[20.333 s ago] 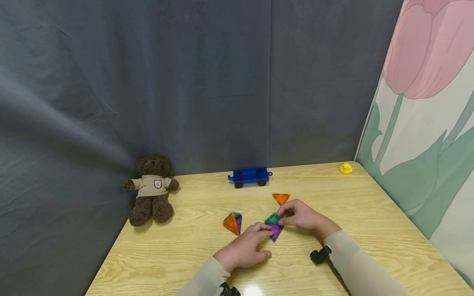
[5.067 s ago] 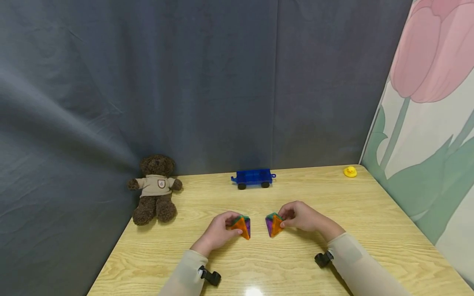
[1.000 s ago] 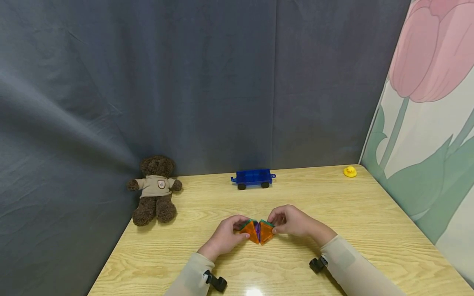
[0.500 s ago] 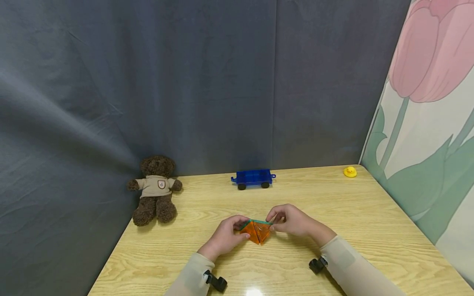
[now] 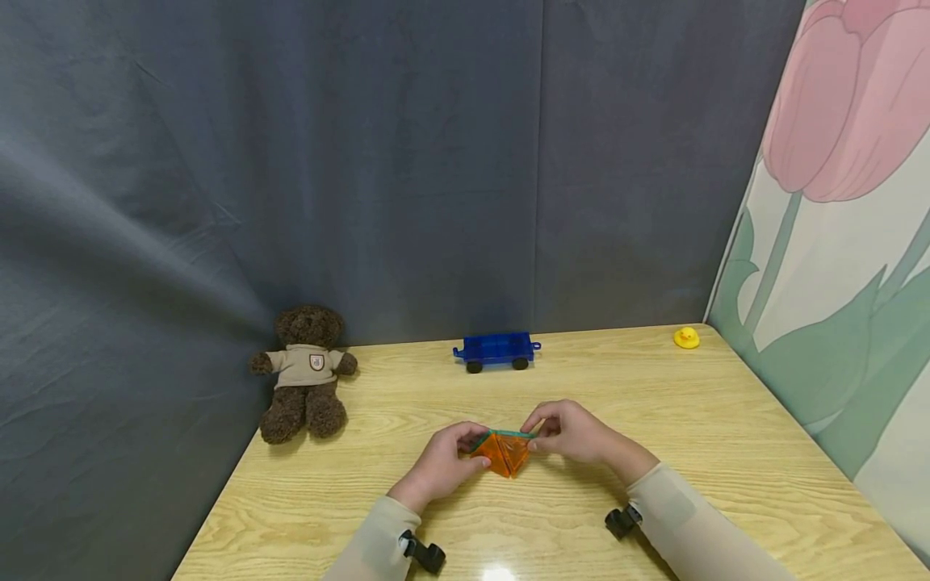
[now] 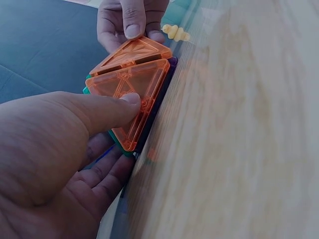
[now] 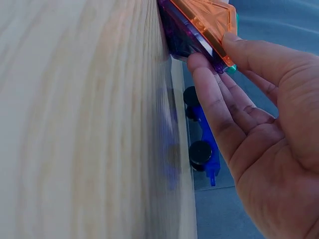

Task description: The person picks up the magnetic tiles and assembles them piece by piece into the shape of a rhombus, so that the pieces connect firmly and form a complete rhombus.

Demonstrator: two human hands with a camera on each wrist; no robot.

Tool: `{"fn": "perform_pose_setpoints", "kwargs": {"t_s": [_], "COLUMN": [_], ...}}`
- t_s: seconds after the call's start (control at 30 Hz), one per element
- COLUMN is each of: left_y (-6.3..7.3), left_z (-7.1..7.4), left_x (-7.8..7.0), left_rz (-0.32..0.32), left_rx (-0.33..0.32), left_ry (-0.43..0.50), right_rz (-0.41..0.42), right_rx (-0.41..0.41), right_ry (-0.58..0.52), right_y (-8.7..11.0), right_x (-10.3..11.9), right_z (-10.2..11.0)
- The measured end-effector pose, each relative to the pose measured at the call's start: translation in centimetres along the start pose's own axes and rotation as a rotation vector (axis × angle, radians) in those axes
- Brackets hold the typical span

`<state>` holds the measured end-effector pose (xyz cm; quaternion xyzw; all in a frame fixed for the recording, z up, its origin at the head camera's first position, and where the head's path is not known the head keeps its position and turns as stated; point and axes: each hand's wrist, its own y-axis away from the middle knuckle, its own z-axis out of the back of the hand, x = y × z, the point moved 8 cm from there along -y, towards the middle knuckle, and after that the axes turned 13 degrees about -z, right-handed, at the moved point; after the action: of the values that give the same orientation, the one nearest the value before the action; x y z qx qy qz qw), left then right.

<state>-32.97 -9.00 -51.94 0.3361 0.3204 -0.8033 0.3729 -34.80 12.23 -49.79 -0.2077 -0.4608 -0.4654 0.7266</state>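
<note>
Two small pyramids of translucent triangular magnetic tiles stand side by side near the table's middle, their orange faces toward me and meeting along a thin seam. My left hand [image 5: 438, 464] pinches the left pyramid [image 5: 491, 457], with the thumb on its orange face and the fingers behind. The right pyramid [image 5: 517, 453] is pinched at its outer edge by my right hand [image 5: 577, 434]. Green edges show along the top in the head view. In the right wrist view, a purple tile [image 7: 182, 32] faces the tabletop beneath an orange tile [image 7: 214, 17]. Fingers hide the outer sides.
Behind the hands, a blue toy wagon [image 5: 497, 348] with black wheels stands near the table's back edge. A brown teddy bear [image 5: 305, 375] sits at the left against the grey curtain [image 5: 392, 177]. At the back right corner is a yellow rubber duck [image 5: 686, 337].
Earlier, one pyramid was still flat tiles plus a loose orange triangle. Later both hands held separate pyramids; these came together, the purple gap between them closing. Over the last half second almost nothing moved.
</note>
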Motion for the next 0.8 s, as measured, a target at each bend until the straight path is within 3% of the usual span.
{"fn": "perform_pose_setpoints", "kwargs": {"t_s": [0.47, 0.8], "left_y": [-1.1, -2.3], "left_z": [0.5, 0.6], "left_x": [0.1, 0.5], "left_rz": [-0.007, 0.036], "left_rx": [-0.019, -0.041], "left_ry": [0.000, 0.010], "right_rz": [-0.016, -0.052], "right_rx": [-0.035, -0.080], "right_ry": [-0.005, 0.029], "right_y": [-0.5, -1.5], "right_x": [-0.3, -0.6], "right_z": [0.7, 1.7]}}
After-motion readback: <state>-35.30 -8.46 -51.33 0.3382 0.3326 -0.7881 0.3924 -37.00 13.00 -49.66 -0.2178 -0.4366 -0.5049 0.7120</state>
